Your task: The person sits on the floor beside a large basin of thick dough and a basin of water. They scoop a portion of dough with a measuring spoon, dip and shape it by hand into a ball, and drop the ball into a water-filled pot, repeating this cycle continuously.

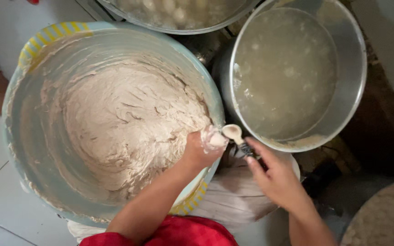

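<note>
Near edge: red sleeve [178, 234]. Right hand [277, 175] pinches a small pale spoon [234, 134], bowl against the paste ball squeezed from the clenched left hand [201, 148]. Left hand sits at the right rim of the wide light-blue plastic basin [46, 34] of beige paste [128, 123]. Beyond: metal pot of cloudy water [352, 68]; far edge, metal bowl of white balls [178, 13].

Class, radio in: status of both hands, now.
Left hand squeezing paste over basin. Right hand holds spoon against it. Pot of cloudy water adjacent.
</note>
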{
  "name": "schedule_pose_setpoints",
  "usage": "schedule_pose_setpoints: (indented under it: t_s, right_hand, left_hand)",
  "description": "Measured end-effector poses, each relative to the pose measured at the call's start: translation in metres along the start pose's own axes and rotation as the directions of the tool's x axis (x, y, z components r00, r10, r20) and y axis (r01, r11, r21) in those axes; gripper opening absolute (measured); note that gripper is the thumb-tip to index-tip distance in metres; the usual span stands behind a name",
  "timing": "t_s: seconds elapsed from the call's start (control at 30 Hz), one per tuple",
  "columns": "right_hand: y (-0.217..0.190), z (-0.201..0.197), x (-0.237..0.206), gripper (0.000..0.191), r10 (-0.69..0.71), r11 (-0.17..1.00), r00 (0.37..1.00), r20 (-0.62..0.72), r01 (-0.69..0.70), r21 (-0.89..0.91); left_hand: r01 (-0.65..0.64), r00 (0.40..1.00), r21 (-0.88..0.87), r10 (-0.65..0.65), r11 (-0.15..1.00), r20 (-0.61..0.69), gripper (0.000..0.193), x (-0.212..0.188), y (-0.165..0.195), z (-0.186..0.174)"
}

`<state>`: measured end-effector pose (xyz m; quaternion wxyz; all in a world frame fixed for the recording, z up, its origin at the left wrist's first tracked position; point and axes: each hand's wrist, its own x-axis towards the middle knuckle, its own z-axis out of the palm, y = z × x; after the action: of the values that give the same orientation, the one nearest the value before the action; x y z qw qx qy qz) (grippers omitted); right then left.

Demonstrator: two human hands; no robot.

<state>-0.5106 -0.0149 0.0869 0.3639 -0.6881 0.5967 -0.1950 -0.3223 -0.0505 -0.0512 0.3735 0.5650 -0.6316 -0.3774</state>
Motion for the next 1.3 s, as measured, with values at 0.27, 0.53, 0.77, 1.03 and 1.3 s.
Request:
schedule_pose_setpoints:
  t_s: [0.27,0.53,0.77,1.03,1.3]
  right_hand:
    - [0.005,0.009,0.016,0.049,0.437,0.725,0.800,0.411,-0.584,0.366]
    - [0.032,-0.038,0.028,0.051,0.467,0.845,0.874,0.133,-0.486,0.224]
    - [0.032,-0.065,0.069,0.043,0.224,0.838,0.963,-0.146,-0.267,-0.476]
    - [0.021,-0.037,0.041,0.037,0.205,0.960,0.921,-0.330,-0.255,-0.117]
    - [0.017,0.062,0.013,0.032,-0.013,0.998,0.944,-0.331,0.032,0.051]
  left_hand:
    - [0.190,0.967,0.075,-0.200,0.979,0.157,0.021,0.013,0.005,-0.007]
    - [0.139,0.982,0.379,-0.176,0.915,0.063,0.052,0.088,-0.041,-0.034]
    - [0.170,0.970,0.268,-0.209,0.948,0.124,0.040,0.037,-0.023,-0.022]
    - [0.077,0.970,0.336,-0.148,0.939,0.192,0.038,0.032,-0.027,-0.026]
    - [-0.102,0.955,0.320,0.003,0.942,0.296,0.028,0.029,-0.036,-0.058]
